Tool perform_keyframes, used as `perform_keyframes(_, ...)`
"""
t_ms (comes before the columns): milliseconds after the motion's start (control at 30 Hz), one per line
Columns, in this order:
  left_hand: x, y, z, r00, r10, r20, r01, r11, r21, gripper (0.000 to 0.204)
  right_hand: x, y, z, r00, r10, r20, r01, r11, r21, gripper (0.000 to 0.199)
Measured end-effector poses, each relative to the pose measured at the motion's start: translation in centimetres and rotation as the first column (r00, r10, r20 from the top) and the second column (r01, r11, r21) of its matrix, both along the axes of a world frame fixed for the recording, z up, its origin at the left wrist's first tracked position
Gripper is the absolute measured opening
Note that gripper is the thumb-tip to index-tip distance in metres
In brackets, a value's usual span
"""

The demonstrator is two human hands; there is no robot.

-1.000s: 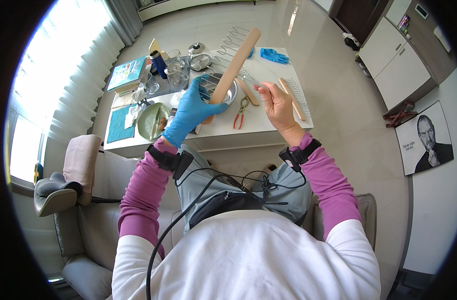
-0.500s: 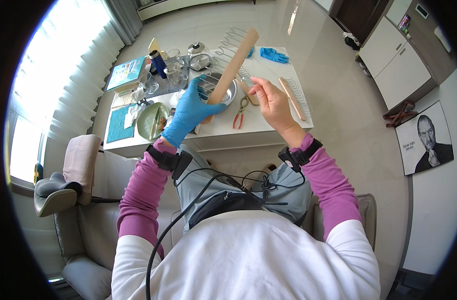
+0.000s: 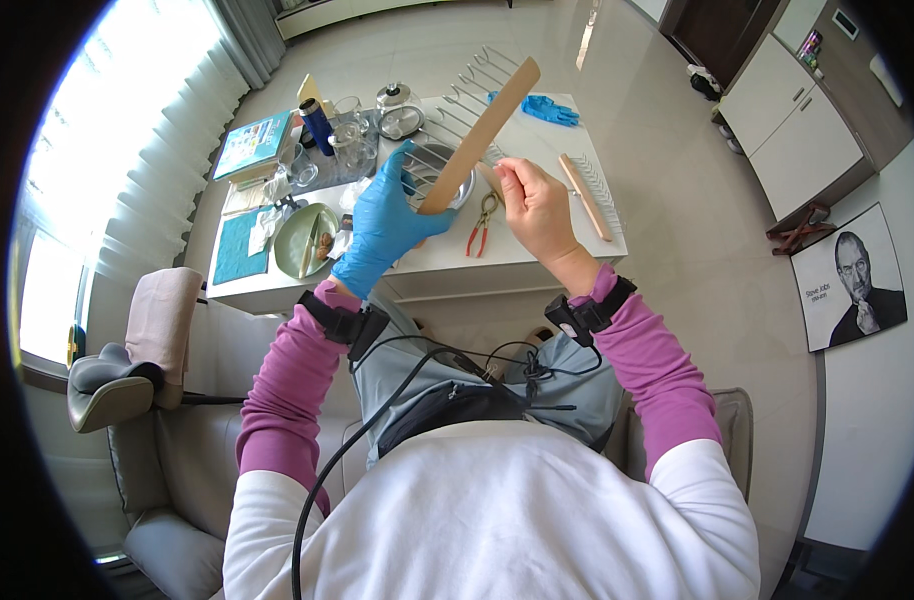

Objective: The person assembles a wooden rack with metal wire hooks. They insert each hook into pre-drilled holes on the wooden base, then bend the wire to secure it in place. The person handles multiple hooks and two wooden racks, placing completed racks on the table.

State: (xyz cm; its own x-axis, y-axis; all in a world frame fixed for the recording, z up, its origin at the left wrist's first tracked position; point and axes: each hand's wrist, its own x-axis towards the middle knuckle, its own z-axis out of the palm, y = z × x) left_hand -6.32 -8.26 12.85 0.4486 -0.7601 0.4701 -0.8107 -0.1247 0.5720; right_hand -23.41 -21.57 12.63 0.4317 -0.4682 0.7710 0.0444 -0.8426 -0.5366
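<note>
My left hand (image 3: 382,222), in a blue glove, grips the lower end of a wooden strip with metal wire hooks (image 3: 485,130). The strip slants up to the right above the table, its row of bent wires pointing away to the left. To the right of it is my bare right hand (image 3: 539,205), thumb and fingers pinched together; what they hold, if anything, is hidden. Red-handled pliers (image 3: 483,225) lie on the white table between the hands. Behind the strip, a metal bowl (image 3: 464,190) shows only in part.
A second hooked wooden strip (image 3: 586,196) lies at the table's right side. Blue gloves (image 3: 549,110) rest at the back. On the left stand a green plate (image 3: 295,240), glass cups (image 3: 349,145), a dark blue bottle (image 3: 316,125) and a book (image 3: 252,148). A black cable (image 3: 322,465) crosses my lap.
The held strip has shifted slightly right and tilted more, its upper end now further right. My right hand's fingers have curled in more, and the hand has dropped slightly.
</note>
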Motion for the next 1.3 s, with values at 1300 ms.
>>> perform_keyframes(1300, 1.6, 0.0, -2.3, 0.968, -0.088, -0.233, 0.082, 0.996, -0.035, 0.091, -1.3, 0.2, 2.0, 0.97, 0.237, -0.046, -0.203, 0.905, 0.373, 0.034)
